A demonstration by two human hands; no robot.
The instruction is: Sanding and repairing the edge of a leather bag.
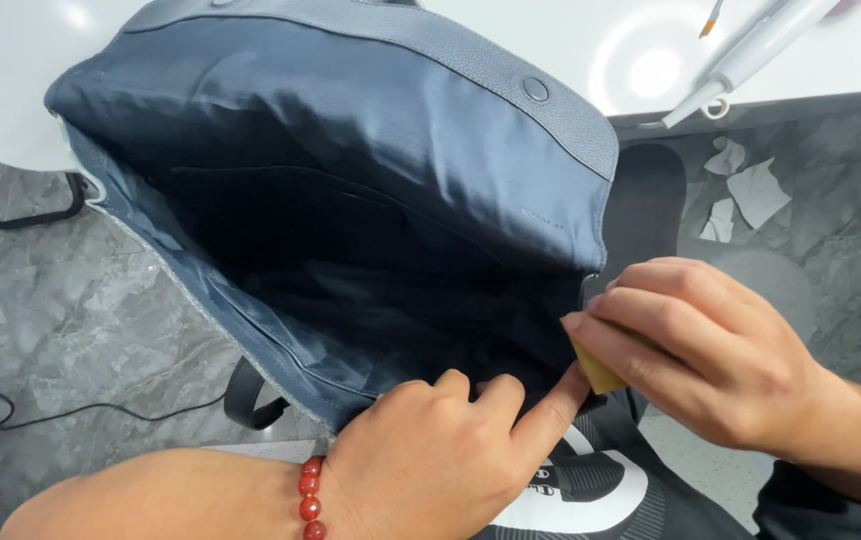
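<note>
At nine o'clock a black cable (pixel 10 213) loops over the grey marbled floor (pixel 80 320), with a thinner cord (pixel 50 415) trailing at about eight. The blue-grey bag (pixel 350 180) fills the middle from eleven down to six, its mouth gaping toward the viewer, the far side resting against the white table (pixel 550 50) and the near rim hanging over the person's lap. The lining looks thin, slack and rather slick, so I judge the bag soft and fairly light, apt to fold or slide; the pebbled rim with its round snap stud (pixel 535 90) looks stiffer and would give the surer hold, as would the dark strap (pixel 245 395) at seven. At six the left hand (pixel 440 450), a red bead bracelet (pixel 310 500) on its wrist, has its fingers curled over the near rim, forefinger stretched out toward the right corner. At four the right hand (pixel 710 355) has fingers pressed together, pinching a small tan piece (pixel 595 372) against the bag's corner; what it is I cannot tell. Beyond, at two, torn paper scraps (pixel 750 190) lie on the floor, and at one a white nozzle-tipped tube (pixel 750 55) lies on the table edge. Nothing blocks the bag's mouth except the hands themselves.
</note>
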